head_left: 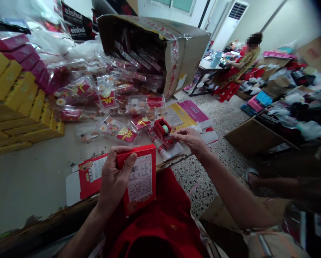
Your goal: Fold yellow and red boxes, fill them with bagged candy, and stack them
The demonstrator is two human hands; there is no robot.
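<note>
My left hand (116, 175) grips a red box (140, 179) upright by its side, thumb across the printed white label with a barcode. My right hand (188, 139) is at a red tape dispenser (161, 128) holding a pale green roll. Its thumb and forefinger are pinched together beside the dispenser; what lies between them is too small to make out. Under the dispenser is a red-and-white plastic wrapper (164, 152). A flat red carton (91, 175) lies on the table left of the held box.
Clear-packed toy food sets (119, 130) are heaped behind my hands. Yellow boxes (23, 107) and magenta boxes (28, 57) are stacked at left. A large cardboard box (187, 53) lies on its side, packs inside. Another person (242, 61) sits at a far table.
</note>
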